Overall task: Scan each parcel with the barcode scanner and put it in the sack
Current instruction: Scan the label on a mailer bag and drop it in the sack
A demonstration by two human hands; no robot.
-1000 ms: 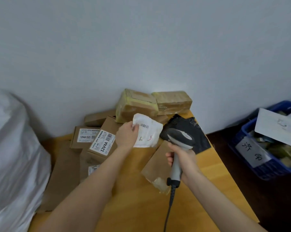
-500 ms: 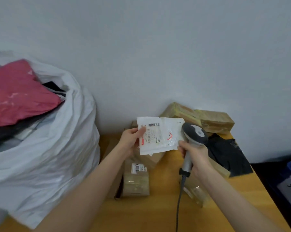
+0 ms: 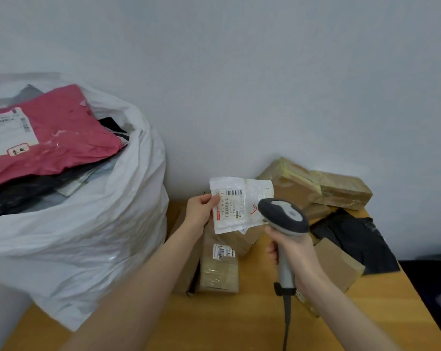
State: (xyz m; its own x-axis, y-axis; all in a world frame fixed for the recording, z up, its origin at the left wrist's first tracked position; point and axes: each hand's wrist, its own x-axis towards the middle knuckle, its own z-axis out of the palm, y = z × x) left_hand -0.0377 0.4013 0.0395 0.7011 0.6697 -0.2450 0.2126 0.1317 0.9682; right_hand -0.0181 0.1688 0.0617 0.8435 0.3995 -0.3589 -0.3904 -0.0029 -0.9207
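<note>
My left hand [image 3: 201, 210] pinches the left edge of a small white plastic parcel [image 3: 239, 202] and holds it upright above the table, its barcode label facing me. My right hand [image 3: 294, 252] grips the handle of a grey barcode scanner [image 3: 282, 215], whose head sits just right of the parcel, overlapping its lower right corner. A big white sack [image 3: 87, 224] stands at the left, open at the top, with a red mailer [image 3: 49, 138] and dark bags inside.
Brown taped boxes [image 3: 315, 188] are stacked against the wall, a labelled box [image 3: 219, 269] lies under my hands, a flat brown envelope [image 3: 338, 262] and a black bag [image 3: 353, 236] lie to the right on the wooden table [image 3: 239, 323]. The scanner cable [image 3: 286, 325] hangs toward me.
The view has swung left, bringing the sack fully into sight. My left hand still holds the white parcel, and the scanner has come closer to its right side.
</note>
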